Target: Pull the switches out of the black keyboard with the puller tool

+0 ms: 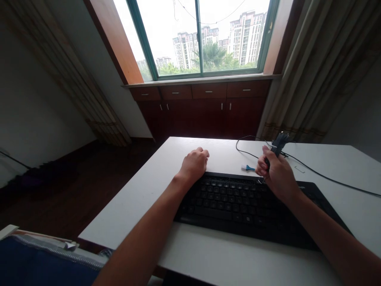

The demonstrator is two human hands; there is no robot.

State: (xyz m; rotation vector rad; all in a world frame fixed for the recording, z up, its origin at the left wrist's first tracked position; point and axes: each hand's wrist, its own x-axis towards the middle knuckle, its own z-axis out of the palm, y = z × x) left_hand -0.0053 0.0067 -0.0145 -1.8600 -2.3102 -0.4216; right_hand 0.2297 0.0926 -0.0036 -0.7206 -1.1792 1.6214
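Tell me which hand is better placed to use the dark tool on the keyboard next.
Right, I'd judge: the right hand grips the dark tool over the keyboard, while the left hand is at its far left corner.

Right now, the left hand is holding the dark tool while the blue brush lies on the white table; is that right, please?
Not quite: the head view shows the right hand, not the left hand, holding the dark tool; the blue brush does lie on the white table.

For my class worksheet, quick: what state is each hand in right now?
Left hand: fingers curled, by the keyboard; whether it holds anything cannot be told.
Right hand: closed around a dark object.
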